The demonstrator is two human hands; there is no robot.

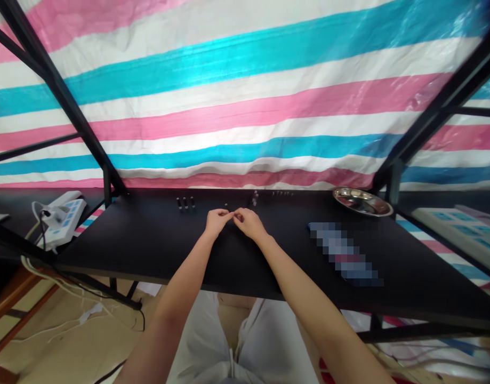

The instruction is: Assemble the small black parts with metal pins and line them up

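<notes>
My left hand (217, 222) and my right hand (249, 222) meet above the middle of the black table (149, 240). Thumbs and fingers of both are pinched together, tip to tip. Whatever they hold is too small or too hidden to name. Just behind the left fingers, a small dark piece with a pale tip (226, 206) shows. Further left, three short black cylinders with silvery ends (185, 202) stand in a row. Beyond my right hand lies a small cluster of silvery pieces (255, 198), and several tiny bits (282, 193) are lined up near the back edge.
At the back right sits a shiny round metal dish (362, 202). A blurred-out flat bluish object (343, 253) lies in front of it. White power strips (64, 221) with cables are at the left. A striped plastic sheet (245, 106) hangs behind, between black metal frame bars (61, 96).
</notes>
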